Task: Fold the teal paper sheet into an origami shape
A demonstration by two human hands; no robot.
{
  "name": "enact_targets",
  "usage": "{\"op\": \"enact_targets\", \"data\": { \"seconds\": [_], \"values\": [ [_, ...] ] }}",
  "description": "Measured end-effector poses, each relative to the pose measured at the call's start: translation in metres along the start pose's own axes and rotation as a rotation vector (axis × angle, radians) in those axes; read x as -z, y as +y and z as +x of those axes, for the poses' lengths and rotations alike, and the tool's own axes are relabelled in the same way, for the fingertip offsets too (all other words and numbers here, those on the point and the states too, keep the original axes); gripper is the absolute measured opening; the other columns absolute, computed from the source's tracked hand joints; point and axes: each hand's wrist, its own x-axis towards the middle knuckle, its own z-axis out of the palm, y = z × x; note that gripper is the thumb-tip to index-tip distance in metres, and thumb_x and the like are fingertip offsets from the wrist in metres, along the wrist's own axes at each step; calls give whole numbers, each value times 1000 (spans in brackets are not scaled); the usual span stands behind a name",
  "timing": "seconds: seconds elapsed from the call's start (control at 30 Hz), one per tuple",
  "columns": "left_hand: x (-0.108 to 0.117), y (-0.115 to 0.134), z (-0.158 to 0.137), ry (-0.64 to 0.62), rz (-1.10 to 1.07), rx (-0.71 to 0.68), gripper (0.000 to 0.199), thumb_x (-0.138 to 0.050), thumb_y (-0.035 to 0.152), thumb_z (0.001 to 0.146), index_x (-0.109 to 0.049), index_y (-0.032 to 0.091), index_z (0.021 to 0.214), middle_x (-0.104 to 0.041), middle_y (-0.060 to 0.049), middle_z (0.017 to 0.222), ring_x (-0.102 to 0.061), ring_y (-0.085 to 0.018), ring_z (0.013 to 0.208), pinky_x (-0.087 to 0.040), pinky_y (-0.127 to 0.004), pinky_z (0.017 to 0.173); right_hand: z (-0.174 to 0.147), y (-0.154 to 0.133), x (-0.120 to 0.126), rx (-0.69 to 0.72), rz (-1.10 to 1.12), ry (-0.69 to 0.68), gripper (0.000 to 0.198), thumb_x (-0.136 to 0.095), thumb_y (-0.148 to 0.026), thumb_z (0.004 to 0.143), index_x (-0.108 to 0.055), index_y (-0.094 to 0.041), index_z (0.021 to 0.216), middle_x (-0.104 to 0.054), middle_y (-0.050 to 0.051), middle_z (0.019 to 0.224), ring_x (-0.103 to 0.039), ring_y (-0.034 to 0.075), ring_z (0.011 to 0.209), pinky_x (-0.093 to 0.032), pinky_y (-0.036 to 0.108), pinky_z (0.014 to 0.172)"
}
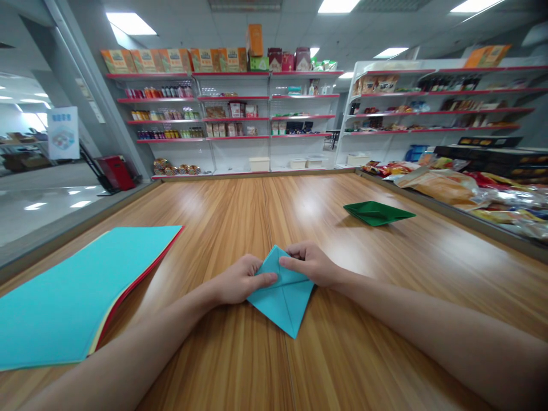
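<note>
Store shelving (pixel 231 117) w/ red-edged boards is standing beyond the hands, past the far edge of the wood-grain table (pixel 222 211). That table is spreading under & around both hands; its darker rim (pixel 235 176) is running along the far side & both flanks, well apart from the fingers. Wood is stretching fwd of the hands up to the far edge, giving room for moving there & out to either side. Stack of colored sheets (pixel 94 279), blue on top w/ yellow & red edges showing, is lying left of the L hand (pixel 240 281), its lower edge sitting near the L forearm. Packaged goods (pixel 454 188) are lying past the rim, fwd-right of the R hand (pixel 314 265). Green folded paper (pixel 379 213) is resting closer in, same side, apart from the hand. Blue folded paper (pixel 287 301) is sitting btwn the two hands, near tip pointing back toward the person. L hand is pinching its left edge, R hand its upper-right edge, both thumbs pressing on top; fingers beneath are mostly hiding.
</note>
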Motion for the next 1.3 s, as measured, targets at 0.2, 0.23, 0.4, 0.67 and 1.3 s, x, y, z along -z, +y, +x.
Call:
{"op": "enact_targets", "data": {
  "seconds": [0.2, 0.23, 0.4, 0.67, 1.3],
  "values": [
    [-7, 1, 3, 295, -47, -74, 41, -55, 50, 81, -58, 11, 66, -50, 0, 57, -44, -9, 50, -36, -20, 47, 1, 9, 10, -27, 323, 102, 37, -65, -48, 75, -58, -13, 65, -51, -1, 57, -45, 9, 50, -35, 22, 46],
    [-8, 2, 4, 344, -72, -90, 40, -56, 49, 81, -60, 11, 69, -53, -1, 59, -48, -11, 53, -40, -21, 50, 0, 9, 9, -10, 353, 149, 35, -65, -46, 76, -60, -13, 68, -54, 0, 60, -48, 10, 53, -39, 23, 50],
    [-10, 4, 7, 363, -157, -101, 37, -58, 46, 80, -64, 9, 81, -61, -5, 71, -56, -14, 61, -48, -26, 58, -3, 5, 2, 34, 331, 254, 32, -68, -44, 75, -65, -12, 74, -62, 3, 69, -55, 13, 60, -47, 27, 59],
    [-9, 3, 5, 347, -74, -131, 38, -57, 45, 82, -65, 9, 76, -61, -5, 67, -53, -13, 58, -46, -24, 54, -6, -2, -4, 34, 240, 291, 34, -67, -44, 75, -66, -11, 68, -60, 2, 63, -54, 12, 56, -48, 26, 55],
    [-11, 7, 5, 479, 81, -177, 45, -41, 47, 90, -40, 16, 57, -34, 3, 54, -31, -7, 48, -26, -20, 44, -1, 5, -8, -36, 279, 246, 57, -48, -60, 83, -42, -16, 48, -40, -3, 45, -34, 6, 39, -26, 20, 37]
  ]
}}
